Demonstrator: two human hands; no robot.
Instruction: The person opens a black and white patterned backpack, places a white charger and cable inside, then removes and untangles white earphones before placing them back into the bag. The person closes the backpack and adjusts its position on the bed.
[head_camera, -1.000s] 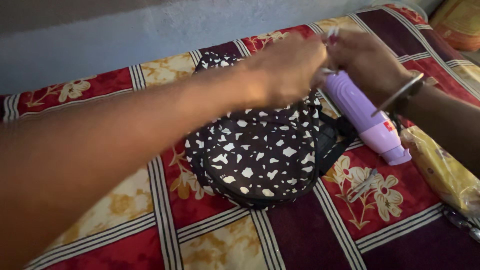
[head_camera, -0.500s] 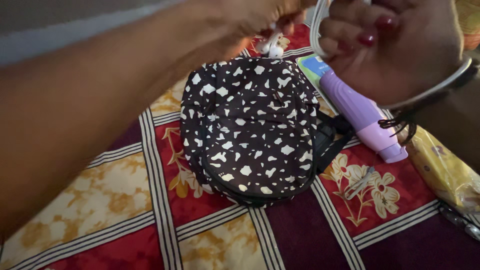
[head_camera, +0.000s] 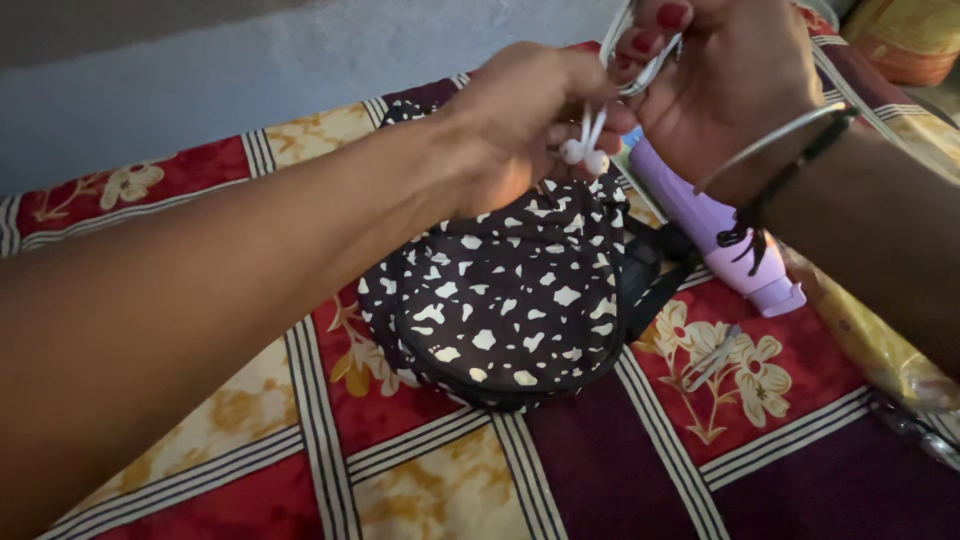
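Left hand (head_camera: 520, 120) pinched; right hand (head_camera: 730, 90) curled, both raised.

Bare forearms, no sleeves. Right hand (head_camera: 735, 90): red nail polish, thin silver bangle (head_camera: 770, 140) and black thread band (head_camera: 765, 200) at wrist.

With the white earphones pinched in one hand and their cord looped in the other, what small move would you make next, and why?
Probably wind one more turn of the cord around the right hand. The left hand pinches the white earbuds, which dangle just above the spotted backpack, while the cord already loops over the right fingers, so the slack between the hands looks short.
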